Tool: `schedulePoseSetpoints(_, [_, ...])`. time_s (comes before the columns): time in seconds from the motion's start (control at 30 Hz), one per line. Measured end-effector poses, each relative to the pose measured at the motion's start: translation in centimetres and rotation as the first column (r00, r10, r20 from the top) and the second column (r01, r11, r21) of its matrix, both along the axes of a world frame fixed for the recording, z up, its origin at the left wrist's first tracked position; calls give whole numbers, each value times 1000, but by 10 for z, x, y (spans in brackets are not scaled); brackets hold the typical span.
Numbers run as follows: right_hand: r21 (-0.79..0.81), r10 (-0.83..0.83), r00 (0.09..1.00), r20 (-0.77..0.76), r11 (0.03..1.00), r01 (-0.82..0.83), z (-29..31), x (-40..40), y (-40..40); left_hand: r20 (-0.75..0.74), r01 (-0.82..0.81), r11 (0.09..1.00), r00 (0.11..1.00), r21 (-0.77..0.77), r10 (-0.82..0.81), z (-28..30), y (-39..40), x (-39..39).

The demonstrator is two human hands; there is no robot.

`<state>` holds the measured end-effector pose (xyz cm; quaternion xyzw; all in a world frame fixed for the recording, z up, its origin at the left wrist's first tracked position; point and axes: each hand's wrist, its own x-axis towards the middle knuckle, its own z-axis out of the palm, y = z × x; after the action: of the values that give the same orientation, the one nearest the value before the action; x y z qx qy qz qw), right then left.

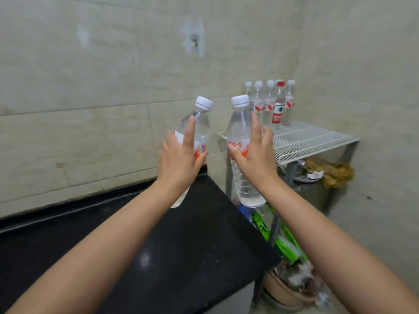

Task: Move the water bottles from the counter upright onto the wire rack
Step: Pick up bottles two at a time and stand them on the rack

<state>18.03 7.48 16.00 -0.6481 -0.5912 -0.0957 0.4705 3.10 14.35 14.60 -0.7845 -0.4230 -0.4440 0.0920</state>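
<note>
We hold one water bottle in each hand, both lifted off the black worktop point(158, 234) and raised in front of the tiled wall point(90, 87). Our left hand point(179, 159) wraps its grip around the middle of the left bottle point(199, 130), thumb on one side, index finger stretched straight up along the clear plastic toward the white cap; this bottle leans with its cap tipped to the right, toward the wire rack point(317, 141). Our right hand point(256, 155) closes its grip around the label of the right bottle point(240, 137), which stands nearly upright, its base hanging past the worktop's right edge and just left of the rack's near corner.

The white wire rack stands to the right of the worktop, against the wall corner. At the rack's back edge a row of white-capped bottles point(259, 103) stands upright, and among them is one red-capped bottle point(279, 105) with a red and white label. Below the rack's top shelf we see a brown crumpled heap point(331, 172), and lower down green packages point(285, 241) and a brown pot point(285, 288).
</note>
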Motion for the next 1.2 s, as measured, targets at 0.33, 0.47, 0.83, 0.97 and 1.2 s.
schedulePoseSetpoints(0.33, [128, -30, 986, -162, 990, 51, 58, 161, 95, 130, 131, 989, 982, 66, -139, 26, 98, 176])
schedulePoseSetpoints(0.47, [142, -1, 973, -229, 989, 34, 72, 219, 146, 184, 123, 990, 974, 72, -134, 36, 150, 236])
schedulePoseSetpoints(0.83, [-81, 107, 935, -337, 987, -142, 25, 334, 262, 398, 110, 990, 915, -92, -65, 11, 232, 350])
schedulePoseSetpoints(0.97, [-55, 216, 919, -331, 967, -247, 8, 361, 302, 419, 13, 991, 907, -134, 45, -5, 258, 393])
schedulePoseSetpoints(1.2, [-44, 374, 880, -294, 914, -403, -5, 398, 325, 443, -73, 980, 884, -184, 150, -23, 272, 433])
